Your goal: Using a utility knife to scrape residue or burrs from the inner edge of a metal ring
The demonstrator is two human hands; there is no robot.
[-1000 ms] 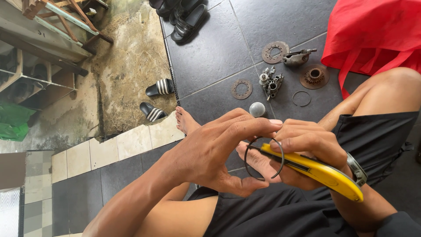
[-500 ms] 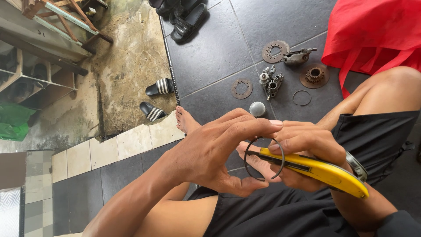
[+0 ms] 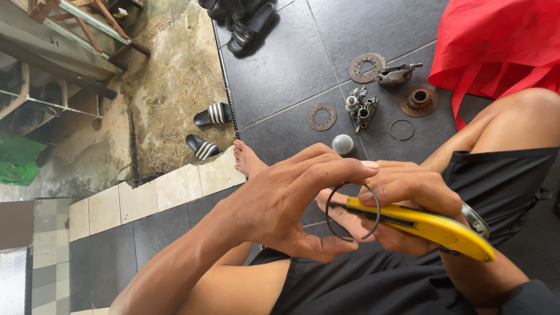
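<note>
My left hand [image 3: 286, 204] pinches a thin ring [image 3: 352, 211] between fingertips and thumb; my right hand [image 3: 402, 204] grips a yellow knife [image 3: 431, 226] touching it.

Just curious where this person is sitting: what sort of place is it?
Probably a home porch used as a repair spot: dark floor tiles, striped sandals on a concrete yard, and mechanical parts spread out.
</note>
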